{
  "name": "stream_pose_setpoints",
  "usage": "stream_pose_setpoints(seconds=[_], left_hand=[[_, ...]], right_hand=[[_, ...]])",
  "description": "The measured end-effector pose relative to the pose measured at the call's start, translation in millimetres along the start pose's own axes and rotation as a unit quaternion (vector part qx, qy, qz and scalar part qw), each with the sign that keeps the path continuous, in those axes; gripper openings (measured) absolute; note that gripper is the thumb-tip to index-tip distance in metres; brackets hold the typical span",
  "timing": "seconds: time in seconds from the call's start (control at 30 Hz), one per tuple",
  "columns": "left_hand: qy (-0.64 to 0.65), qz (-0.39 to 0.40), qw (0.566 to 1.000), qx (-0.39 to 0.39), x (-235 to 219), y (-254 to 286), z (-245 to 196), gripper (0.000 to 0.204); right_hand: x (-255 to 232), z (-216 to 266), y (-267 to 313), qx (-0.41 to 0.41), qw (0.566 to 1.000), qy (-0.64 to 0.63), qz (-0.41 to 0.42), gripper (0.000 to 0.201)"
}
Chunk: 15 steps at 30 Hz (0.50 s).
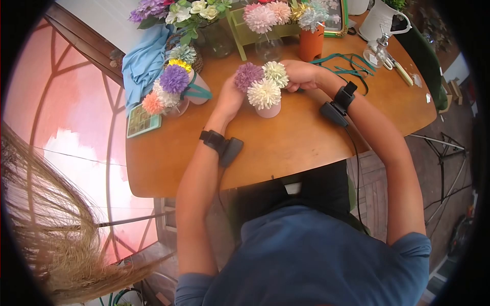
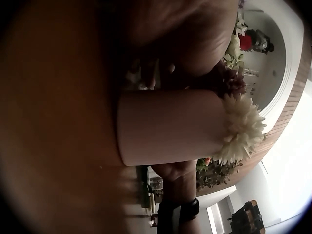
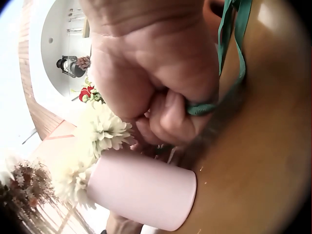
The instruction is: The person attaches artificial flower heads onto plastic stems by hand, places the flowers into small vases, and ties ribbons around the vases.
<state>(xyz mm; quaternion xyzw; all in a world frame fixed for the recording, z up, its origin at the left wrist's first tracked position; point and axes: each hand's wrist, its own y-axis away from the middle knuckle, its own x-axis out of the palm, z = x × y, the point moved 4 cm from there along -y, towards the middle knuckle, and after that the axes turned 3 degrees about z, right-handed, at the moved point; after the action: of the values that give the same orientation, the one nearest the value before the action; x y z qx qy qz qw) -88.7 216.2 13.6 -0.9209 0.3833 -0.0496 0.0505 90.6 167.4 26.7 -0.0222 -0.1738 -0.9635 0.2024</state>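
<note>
A pale pink cup (image 1: 268, 110) stands upright near the middle of the table, holding cream pompom flowers (image 1: 264, 94) and a mauve one (image 1: 248, 75). My right hand (image 1: 301, 75) is at the cup's far right side, its fingers curled in the right wrist view. From that fist a green ribbon (image 3: 238, 63) trails out across the table. On the cup's other side is my left hand (image 1: 230, 97), its palm (image 2: 195, 39) close beside the cup wall. The left fingers are largely hidden behind the flowers and in shadow, so I cannot tell what they hold.
To the left stand cups with purple, yellow and peach pompom flowers (image 1: 173, 80), a green-edged case (image 1: 144, 121) and blue cloth (image 1: 145, 66). Behind are a glass vase (image 1: 269, 48) and an orange pot (image 1: 311, 47). A glass bottle (image 1: 376, 53) and cutter (image 1: 402, 73) lie right.
</note>
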Motion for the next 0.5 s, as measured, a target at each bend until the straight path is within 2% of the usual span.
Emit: stream_pose_setpoints(seconds=[0.3,0.37,0.4,0.47,0.5], left_hand=[[0.023,-0.011,1.000,0.010,-1,2,-12,0.026],[-0.033,-0.009,0.998,-0.045,0,11,-22,0.030],[-0.033,-0.010,0.998,-0.048,-4,14,-22,0.030],[-0.121,0.030,0.990,-0.072,-11,18,-23,0.026],[-0.121,0.029,0.989,-0.075,-16,22,-24,0.026]], right_hand=[[-11,4,22,-0.006,0.999,0.018,-0.029,0.012],[-16,4,27,-0.003,0.998,0.036,-0.042,0.012],[-19,2,30,-0.001,0.997,0.055,-0.057,0.013],[-17,8,46,0.003,0.993,0.092,-0.073,0.017],[-17,10,54,0.012,0.984,0.145,-0.098,0.018]])
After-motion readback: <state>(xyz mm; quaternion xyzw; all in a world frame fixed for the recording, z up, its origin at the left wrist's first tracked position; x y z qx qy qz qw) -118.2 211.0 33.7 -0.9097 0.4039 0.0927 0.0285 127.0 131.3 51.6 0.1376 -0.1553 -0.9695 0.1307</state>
